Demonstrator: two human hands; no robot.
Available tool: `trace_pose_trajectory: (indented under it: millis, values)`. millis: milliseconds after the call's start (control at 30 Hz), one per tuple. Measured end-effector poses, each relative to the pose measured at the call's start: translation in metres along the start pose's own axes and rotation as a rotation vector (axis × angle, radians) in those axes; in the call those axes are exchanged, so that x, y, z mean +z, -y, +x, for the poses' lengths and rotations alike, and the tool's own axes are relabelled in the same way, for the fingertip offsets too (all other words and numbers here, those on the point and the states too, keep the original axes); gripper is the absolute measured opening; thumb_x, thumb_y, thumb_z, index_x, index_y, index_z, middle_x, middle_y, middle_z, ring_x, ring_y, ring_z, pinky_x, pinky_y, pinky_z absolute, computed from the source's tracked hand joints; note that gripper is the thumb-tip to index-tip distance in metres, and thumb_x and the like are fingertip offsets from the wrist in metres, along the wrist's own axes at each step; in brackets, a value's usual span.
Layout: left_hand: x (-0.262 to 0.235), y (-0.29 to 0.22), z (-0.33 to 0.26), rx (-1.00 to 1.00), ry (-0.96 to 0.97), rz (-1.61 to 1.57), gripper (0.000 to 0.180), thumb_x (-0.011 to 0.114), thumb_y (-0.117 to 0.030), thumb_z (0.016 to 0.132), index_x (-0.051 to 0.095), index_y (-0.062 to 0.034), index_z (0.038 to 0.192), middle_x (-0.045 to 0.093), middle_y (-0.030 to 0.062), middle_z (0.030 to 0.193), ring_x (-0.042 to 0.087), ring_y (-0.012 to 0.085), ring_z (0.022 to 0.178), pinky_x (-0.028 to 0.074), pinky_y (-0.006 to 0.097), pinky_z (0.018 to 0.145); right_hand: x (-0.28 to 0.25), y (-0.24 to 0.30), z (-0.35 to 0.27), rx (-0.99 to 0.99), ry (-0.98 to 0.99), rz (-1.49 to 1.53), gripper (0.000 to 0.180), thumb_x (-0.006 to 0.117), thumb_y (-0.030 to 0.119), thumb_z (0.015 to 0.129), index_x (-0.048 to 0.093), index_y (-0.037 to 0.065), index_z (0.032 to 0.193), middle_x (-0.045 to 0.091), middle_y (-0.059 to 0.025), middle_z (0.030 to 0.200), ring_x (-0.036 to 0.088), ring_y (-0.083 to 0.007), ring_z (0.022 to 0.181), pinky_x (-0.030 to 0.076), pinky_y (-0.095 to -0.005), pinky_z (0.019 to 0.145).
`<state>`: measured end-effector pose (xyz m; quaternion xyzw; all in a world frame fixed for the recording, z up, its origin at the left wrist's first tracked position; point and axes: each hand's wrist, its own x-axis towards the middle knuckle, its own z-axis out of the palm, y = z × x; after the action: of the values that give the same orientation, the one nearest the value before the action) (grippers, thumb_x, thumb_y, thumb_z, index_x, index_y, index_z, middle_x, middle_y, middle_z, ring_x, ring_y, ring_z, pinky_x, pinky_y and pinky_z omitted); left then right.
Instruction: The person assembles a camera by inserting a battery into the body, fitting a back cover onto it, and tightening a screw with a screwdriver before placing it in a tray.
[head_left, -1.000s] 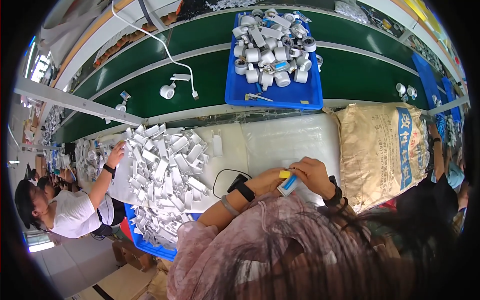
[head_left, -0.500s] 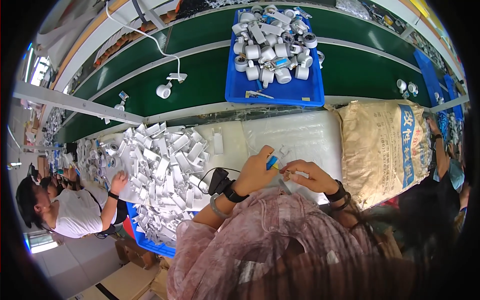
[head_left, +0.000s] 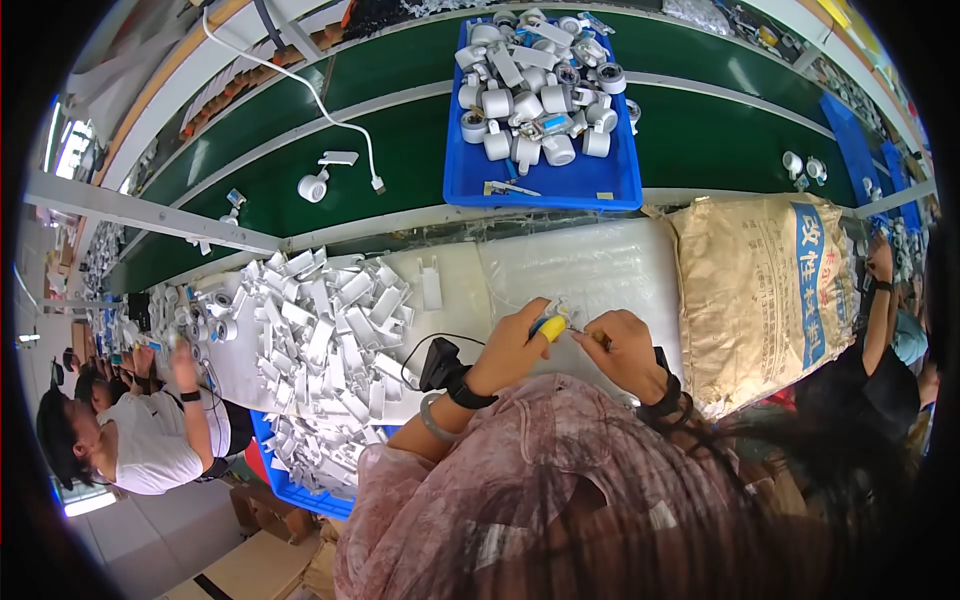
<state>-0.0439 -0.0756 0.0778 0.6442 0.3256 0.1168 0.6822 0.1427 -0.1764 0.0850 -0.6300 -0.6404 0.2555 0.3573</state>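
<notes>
I see the white tabletop [head_left: 450, 300] with its heap of white plastic pieces [head_left: 320, 340] well left of my hands. My left grip [head_left: 515, 350], yellow-capped thumb, and right grip [head_left: 625, 350] both pinch a small clear part [head_left: 562, 318] between them, above the tabletop.

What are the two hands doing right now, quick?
Left hand: closed on a small blue and yellow piece.
Right hand: fingers curled at the same piece; its grip cannot be told.

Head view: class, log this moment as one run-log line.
left hand: pinches small part, yellow fingertip cover | right hand: on the same part | pile of white plastic parts: left of hands | blue tray: on green belt
</notes>
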Motion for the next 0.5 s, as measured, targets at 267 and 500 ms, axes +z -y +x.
trace_pose_trajectory:
  millis: [267, 500]
  values:
    - [0.016, -0.001, 0.005, 0.041, -0.099, -0.297, 0.023, 0.041, -0.011, 0.098, 0.046, -0.0002, 0.117, 0.059, 0.0067, 0.089, 0.055, 0.0118, 0.064, 0.046, 0.027, 0.059, 0.005, 0.003, -0.002, -0.05, -0.29, 0.083, 0.021, 0.068, -0.004, 0.081, 0.061, 0.003, 0.1, 0.06, -0.0107, 0.083, 0.058, -0.022, 0.069, 0.046, -0.0312, 0.057]
    - [0.022, 0.001, 0.002, 0.101, -0.04, -0.404, 0.031, 0.034, -0.013, 0.099, 0.044, -0.0028, 0.126, 0.056, 0.0036, 0.101, 0.051, 0.0081, 0.08, 0.042, 0.022, 0.068, 0.003, 0.01, 0.006, -0.221, -0.273, -0.012, 0.026, 0.066, -0.007, 0.08, 0.059, 0.001, 0.104, 0.061, -0.0124, 0.088, 0.059, -0.0278, 0.077, 0.048, -0.0338, 0.064]
